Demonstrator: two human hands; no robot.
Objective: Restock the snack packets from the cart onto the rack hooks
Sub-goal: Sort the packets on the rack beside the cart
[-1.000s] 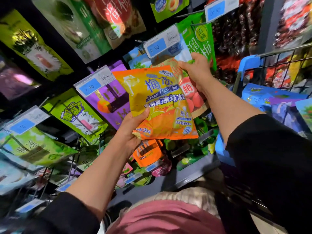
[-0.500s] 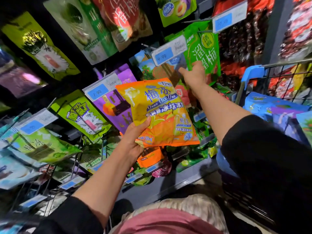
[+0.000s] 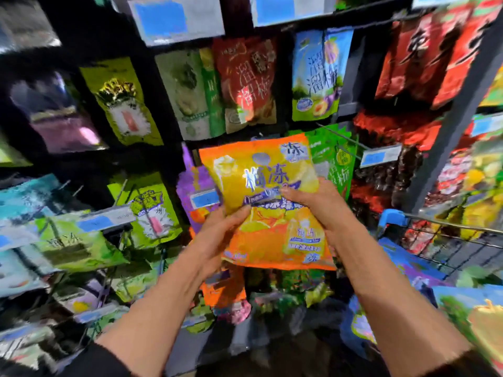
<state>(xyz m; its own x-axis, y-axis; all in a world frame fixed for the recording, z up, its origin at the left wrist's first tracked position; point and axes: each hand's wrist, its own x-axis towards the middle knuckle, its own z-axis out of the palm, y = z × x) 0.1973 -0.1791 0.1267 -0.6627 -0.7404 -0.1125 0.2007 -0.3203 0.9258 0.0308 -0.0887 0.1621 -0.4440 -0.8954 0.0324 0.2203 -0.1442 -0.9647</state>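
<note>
- Step in hand: hanging one pkt. Orange-yellow snack packet [image 3: 268, 202] is held up in front of the rack [image 3: 451, 126], mid-height, not yet on a hook as far as I can tell.
- Left hand [image 3: 217, 240] grips the pkt's lower-left edge, thumb curled over the front, fingers hidden behind.
- Right hand [image 3: 318, 205] holds the right side, fingertips pressed on the front near the printed band, rest wrapped behind.
- Pkt tilts slightly, top edge leaning left; its hang hole can't be made out (frame is smeared by motion).
- Next move, my read: line up top centre of pkt w/ a free hook end, then slide it back. Needs the top edge kept flat and taut; a soft pouch will likely buckle if pushed from below only.
- Which hook is the target: can't tell. Purple packets [image 3: 194, 186] hang just left-behind, green packets [image 3: 333, 164] just right-behind.
- Edges: blue price tag [image 3: 379, 156] juts out on a wire arm at right, near the pkt's upper-right corner; another tag [image 3: 204, 198] is touching or just behind the left edge. Either could snag.
- Room: tight sideways, more open toward the person.
- Cart [image 3: 446, 235] is at lower right w/ more pkts, near the right forearm.
</note>
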